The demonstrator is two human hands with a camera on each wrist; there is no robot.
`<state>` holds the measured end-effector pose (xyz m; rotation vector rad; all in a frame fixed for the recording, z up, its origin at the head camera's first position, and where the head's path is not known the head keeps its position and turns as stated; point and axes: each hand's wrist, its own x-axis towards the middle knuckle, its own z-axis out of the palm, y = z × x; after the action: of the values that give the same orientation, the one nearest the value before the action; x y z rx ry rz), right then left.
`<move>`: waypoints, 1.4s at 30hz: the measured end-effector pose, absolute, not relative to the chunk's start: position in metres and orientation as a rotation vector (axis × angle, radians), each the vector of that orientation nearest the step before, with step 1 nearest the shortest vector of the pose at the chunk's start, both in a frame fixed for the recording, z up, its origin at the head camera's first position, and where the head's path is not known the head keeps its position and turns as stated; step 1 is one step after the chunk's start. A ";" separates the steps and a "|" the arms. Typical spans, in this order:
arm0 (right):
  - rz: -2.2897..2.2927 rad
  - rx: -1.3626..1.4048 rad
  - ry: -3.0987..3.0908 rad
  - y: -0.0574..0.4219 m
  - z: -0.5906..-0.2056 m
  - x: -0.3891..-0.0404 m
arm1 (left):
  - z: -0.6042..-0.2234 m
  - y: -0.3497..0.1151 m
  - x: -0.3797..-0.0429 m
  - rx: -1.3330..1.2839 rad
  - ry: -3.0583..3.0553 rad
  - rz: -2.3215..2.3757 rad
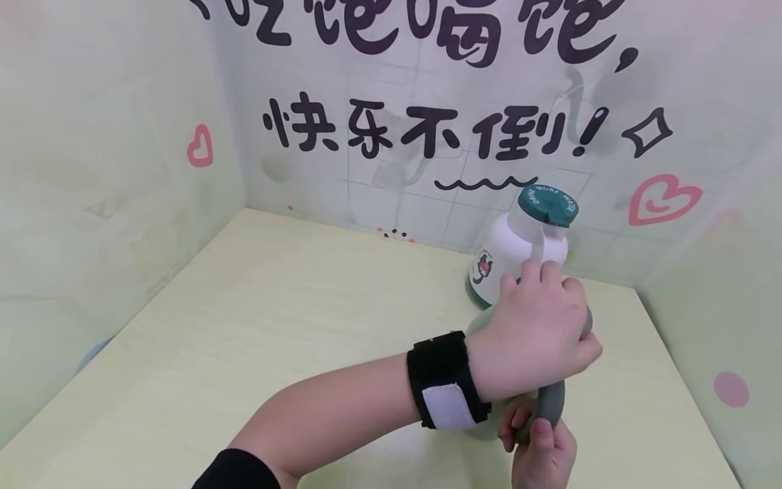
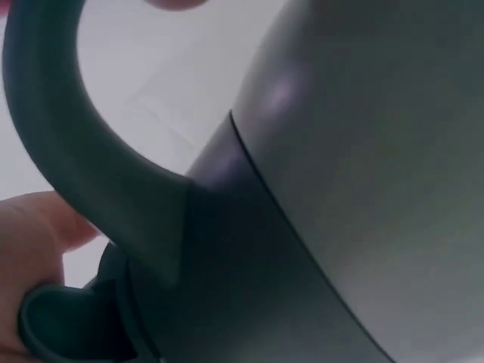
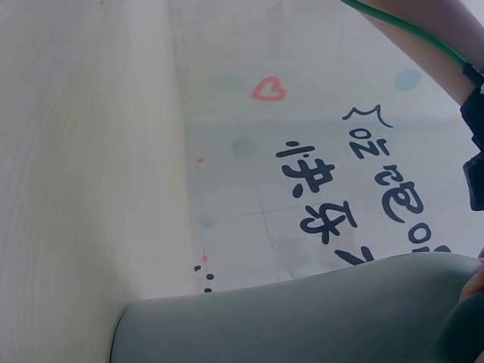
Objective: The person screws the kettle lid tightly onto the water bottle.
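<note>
A grey-green thermal jug (image 1: 479, 323) stands on the table at the right, mostly behind my left forearm in the head view. My left hand (image 1: 537, 326) reaches across and grips its top from above, fingers curled over the lid. In the left wrist view, a thumb presses beside the dark lid piece (image 2: 76, 321), close to the collar and curved handle (image 2: 83, 151). Lower down, my right hand (image 1: 544, 445) grips the dark grey handle, thumb up along it. The jug's smooth side (image 3: 295, 321) fills the bottom of the right wrist view.
Behind the jug stands a white bottle (image 1: 507, 251) with a green cap, close to the back wall. A pale wood-look table (image 1: 293, 305) extends left. Printed wall panels (image 1: 702, 285) border it at the back and both sides. A black band (image 1: 442, 360) wraps my left wrist.
</note>
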<state>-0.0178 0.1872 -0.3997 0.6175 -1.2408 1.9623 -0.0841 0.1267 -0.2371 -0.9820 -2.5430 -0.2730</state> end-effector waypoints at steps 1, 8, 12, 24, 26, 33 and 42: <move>1.965 0.626 -1.236 0.187 -0.400 -0.018 | -0.237 0.125 -0.086 -1.016 -2.547 -0.295; 1.966 0.643 -1.234 0.188 -0.399 -0.019 | -0.233 0.115 -0.107 -1.303 -2.532 -0.323; 1.961 0.624 -1.252 0.187 -0.398 -0.018 | -0.233 0.109 -0.120 -1.494 -2.483 -0.354; 1.970 0.661 -1.224 0.185 -0.399 -0.019 | -0.233 0.098 -0.151 -1.914 -2.316 -0.532; 1.967 0.646 -1.226 0.185 -0.399 -0.019 | -0.233 0.099 -0.154 -1.948 -2.312 -0.541; 1.954 0.620 -1.240 0.185 -0.399 -0.018 | -0.231 0.100 -0.157 -1.986 -2.282 -0.500; 1.950 0.649 -1.220 0.186 -0.399 -0.019 | -0.223 0.115 -0.105 -1.395 -2.386 -0.045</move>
<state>-0.0186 0.1864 -0.3991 0.6487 -1.2199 1.9496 -0.1054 0.1151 -0.2227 -1.3948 -2.3858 -0.0453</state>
